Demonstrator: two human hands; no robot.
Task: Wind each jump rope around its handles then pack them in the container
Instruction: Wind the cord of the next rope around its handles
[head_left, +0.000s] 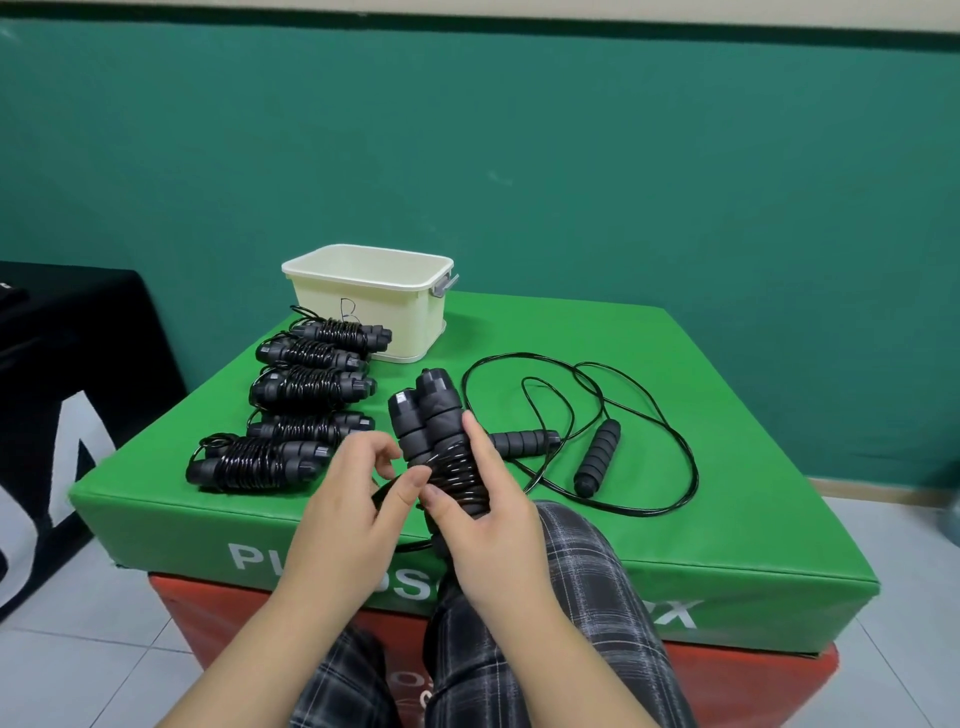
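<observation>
Both hands met at the half-wound rope (457, 475): right hand (488, 519) gripped its foam handles, left hand (353, 499) pinched the cord. Springy and slick, the cord likely needed steady tension.

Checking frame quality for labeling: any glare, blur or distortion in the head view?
Head view: even soft lighting, faint shadows; small glints on the wound cord of the rope in hand; wide-angle bowing along the green box edges; hands sharp, no evident motion blur; white container clear.
</observation>
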